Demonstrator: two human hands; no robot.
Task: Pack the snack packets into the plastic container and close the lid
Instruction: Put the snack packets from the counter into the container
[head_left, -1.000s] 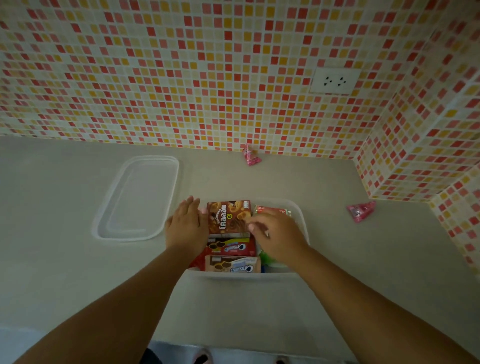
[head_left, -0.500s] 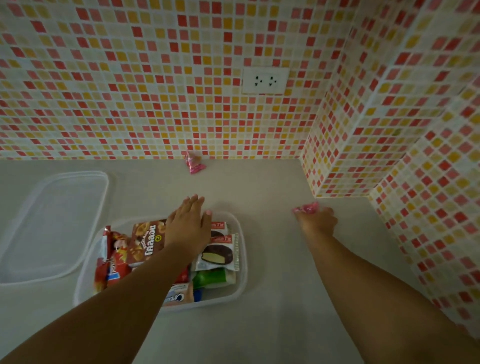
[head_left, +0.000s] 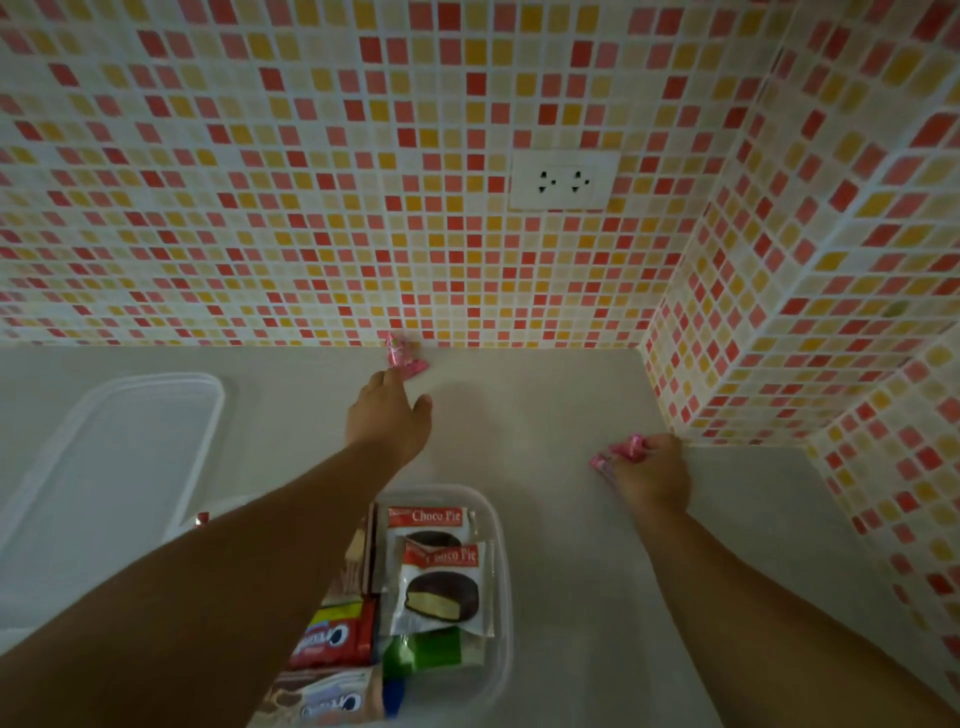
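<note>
The clear plastic container (head_left: 503, 551) sits near the counter's front edge. It holds two Choco Pie packets (head_left: 441, 590), red and brown cookie packets (head_left: 332, 642) and a green packet (head_left: 439, 649). My left arm crosses over its left half. My left hand (head_left: 389, 421) reaches to the back wall, fingertips touching a small pink packet (head_left: 402, 356). My right hand (head_left: 652, 475) is closed on another pink packet (head_left: 618, 452) beside the tiled pillar. The clear lid (head_left: 119, 457) lies flat at the left.
A tiled wall with a white power socket (head_left: 563, 179) runs along the back. A tiled pillar (head_left: 779, 322) juts out at the right. The grey counter (head_left: 545, 415) stretches between container and wall.
My left hand left the container and stretched to the pink packet at the back wall. My right hand has closed on the pink packet by the pillar. The view shifted left.
</note>
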